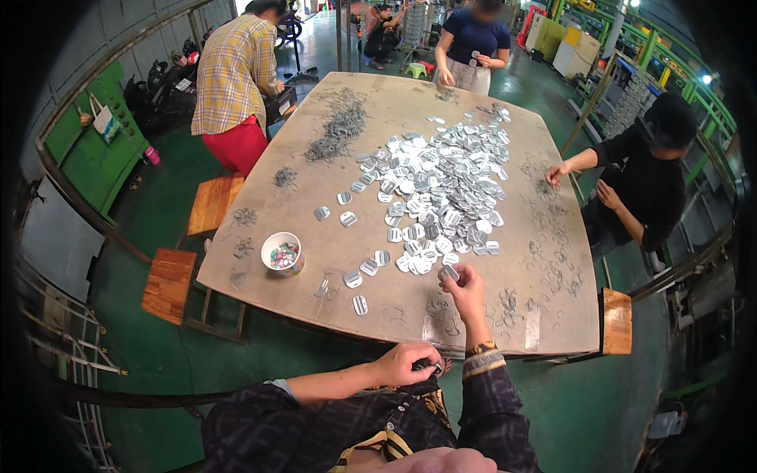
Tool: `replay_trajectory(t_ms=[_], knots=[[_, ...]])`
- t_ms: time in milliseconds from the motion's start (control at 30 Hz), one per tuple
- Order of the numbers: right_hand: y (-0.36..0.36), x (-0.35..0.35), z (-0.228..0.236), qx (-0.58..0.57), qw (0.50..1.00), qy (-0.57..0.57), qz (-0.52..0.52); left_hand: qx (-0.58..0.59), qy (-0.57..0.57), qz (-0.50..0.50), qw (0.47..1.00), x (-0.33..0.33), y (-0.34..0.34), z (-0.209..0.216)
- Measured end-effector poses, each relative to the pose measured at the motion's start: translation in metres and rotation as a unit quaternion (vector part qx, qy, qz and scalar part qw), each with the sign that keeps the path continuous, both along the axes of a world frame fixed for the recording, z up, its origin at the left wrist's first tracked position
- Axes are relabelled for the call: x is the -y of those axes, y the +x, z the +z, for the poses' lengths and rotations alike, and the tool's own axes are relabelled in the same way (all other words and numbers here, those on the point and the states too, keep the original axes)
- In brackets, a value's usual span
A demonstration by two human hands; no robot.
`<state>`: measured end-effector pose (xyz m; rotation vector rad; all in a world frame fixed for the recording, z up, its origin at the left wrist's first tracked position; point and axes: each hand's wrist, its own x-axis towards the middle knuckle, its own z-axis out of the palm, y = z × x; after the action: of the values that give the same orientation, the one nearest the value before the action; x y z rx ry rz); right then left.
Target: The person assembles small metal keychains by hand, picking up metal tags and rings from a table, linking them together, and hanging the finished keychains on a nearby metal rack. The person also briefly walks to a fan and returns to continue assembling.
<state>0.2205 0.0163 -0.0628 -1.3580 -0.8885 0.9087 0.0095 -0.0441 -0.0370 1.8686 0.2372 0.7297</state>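
Observation:
At the near edge of the table point(378, 311), my right hand point(468, 296) pinches a silver slotted metal buckle point(449, 273) between thumb and fingers. It is just in front of a large heap of similar buckles point(441, 189). Closer to my body, my left hand point(402, 365) is curled closed, low beside the table edge. A small shiny bit shows at its fingertips, too hidden to name. Loose buckles point(360, 305) lie to the left of the heap. Thin wire rings point(509, 307) are scattered to the right of my right hand.
A white tub point(282, 254) of small coloured pieces stands at the left. Dark piles of wire rings point(337, 126) lie farther back. Three people stand around the table: one in a plaid shirt point(233, 75), two at the far side and right. Wooden stools point(169, 285) flank the table.

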Motion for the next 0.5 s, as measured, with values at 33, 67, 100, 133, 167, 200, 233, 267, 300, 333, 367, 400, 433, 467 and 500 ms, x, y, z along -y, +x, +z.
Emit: replay_trajectory(t_ms=[33,67,100,133,167,200,233,267,300,333,367,400,433,467,500], knots=[[-0.003,0.014,0.008,-0.018,1.000,0.001,0.008,-0.003,-0.001,0.005,1.000,-0.001,0.000,-0.001],[-0.005,0.026,0.015,-0.036,0.999,0.002,0.017,-0.005,-0.003,0.011,1.000,-0.002,0.001,-0.001],[-0.007,0.039,0.022,-0.047,0.999,0.004,0.020,-0.007,-0.007,0.013,1.000,-0.002,0.002,-0.001],[-0.009,0.051,0.028,-0.060,0.998,0.006,0.023,-0.008,-0.004,0.020,1.000,-0.002,0.003,0.000],[-0.011,0.062,0.033,-0.072,0.997,0.008,0.026,-0.009,-0.001,0.027,1.000,-0.003,0.004,0.001],[-0.013,0.072,0.036,-0.086,0.996,0.010,0.029,-0.011,0.002,0.033,0.999,-0.004,0.005,0.002],[-0.014,0.081,0.038,-0.075,0.997,-0.002,0.035,-0.016,-0.006,0.037,0.999,-0.005,0.006,0.003],[-0.015,0.086,0.042,-0.080,0.996,-0.001,0.035,-0.012,-0.001,0.041,0.999,-0.007,0.007,0.003],[-0.019,0.094,0.048,-0.088,0.996,-0.003,0.031,-0.017,-0.010,0.044,0.999,-0.007,0.008,0.005],[-0.022,0.101,0.052,-0.094,0.995,-0.007,0.027,-0.020,-0.020,0.047,0.999,-0.009,0.010,0.005],[-0.024,0.106,0.054,-0.093,0.995,-0.016,0.027,-0.028,-0.028,0.057,0.998,-0.009,0.011,0.009],[-0.024,0.109,0.057,-0.082,0.996,-0.012,0.029,-0.027,-0.023,0.075,0.997,-0.011,0.013,0.011],[-0.025,0.112,0.059,-0.072,0.997,-0.008,0.032,-0.020,-0.019,0.082,0.996,-0.012,0.014,0.014],[-0.025,0.116,0.060,-0.062,0.997,-0.005,0.036,-0.014,-0.016,0.090,0.996,-0.012,0.014,0.017],[-0.023,0.118,0.060,-0.039,0.998,-0.013,0.041,0.001,0.015,0.101,0.995,-0.016,0.016,0.017]])
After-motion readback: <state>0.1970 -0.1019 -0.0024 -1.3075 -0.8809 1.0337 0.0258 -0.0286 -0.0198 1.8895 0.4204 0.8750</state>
